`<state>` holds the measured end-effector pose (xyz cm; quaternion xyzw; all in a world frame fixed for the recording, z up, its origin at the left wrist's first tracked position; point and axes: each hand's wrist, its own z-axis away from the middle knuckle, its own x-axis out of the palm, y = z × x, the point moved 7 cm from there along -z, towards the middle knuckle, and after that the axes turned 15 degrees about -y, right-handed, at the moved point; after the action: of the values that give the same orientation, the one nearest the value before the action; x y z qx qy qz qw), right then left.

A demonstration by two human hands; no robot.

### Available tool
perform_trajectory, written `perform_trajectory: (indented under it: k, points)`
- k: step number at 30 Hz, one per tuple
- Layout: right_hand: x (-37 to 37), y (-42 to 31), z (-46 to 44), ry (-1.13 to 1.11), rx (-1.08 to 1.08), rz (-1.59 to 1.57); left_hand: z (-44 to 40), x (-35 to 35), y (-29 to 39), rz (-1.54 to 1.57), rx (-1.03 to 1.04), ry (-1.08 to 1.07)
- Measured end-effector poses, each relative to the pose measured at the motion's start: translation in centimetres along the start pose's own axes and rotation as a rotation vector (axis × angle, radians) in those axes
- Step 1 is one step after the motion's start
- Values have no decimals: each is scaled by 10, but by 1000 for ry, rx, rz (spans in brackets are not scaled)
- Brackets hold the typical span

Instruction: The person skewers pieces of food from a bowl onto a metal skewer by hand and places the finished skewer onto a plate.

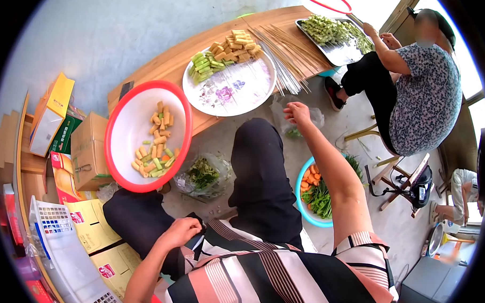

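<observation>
My right hand [297, 113] reaches forward with its fingers loosely bent and apart, and nothing shows in them. It is nearest to the metal skewers [289, 73] at the table's edge. Over my lap lies my left hand [181, 232], its fingers curled inward beside something dark; what they hold, if anything, is hidden. A white floral plate [228, 100] carries stacked tan pieces [238, 44] and green stalk pieces [205, 66] threaded on skewers. The red-rimmed bowl [121, 115] leans above my knee, holding loose tan and green chunks [158, 140].
Another person [423, 99] sits at the right, hands near a tray [342, 56] of greens. On the floor are a blue-rimmed basin [298, 199] with carrots and greens, and a plastic bag [220, 164] of leaves. Cartons [90, 151] and a white crate [70, 257] stand left. Wooden skewers [299, 44] lie on the table [160, 68].
</observation>
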<state>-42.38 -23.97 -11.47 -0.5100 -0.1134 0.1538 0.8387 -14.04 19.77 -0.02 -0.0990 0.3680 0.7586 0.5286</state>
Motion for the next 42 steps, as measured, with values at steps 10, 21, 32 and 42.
perform_trajectory:
  k: [10,21,32,42]
  points:
    - [14,10,-37,40,56,-388,41,-54,18,425,-30,328]
    - [7,-5,-38,129,-3,-245,29,-39,35,510,43,256]
    - [-6,19,27,-171,119,-630,27,-62,39,492,139,392]
    - [55,-32,281,-631,67,-614,-12,-89,55,921,420,356]
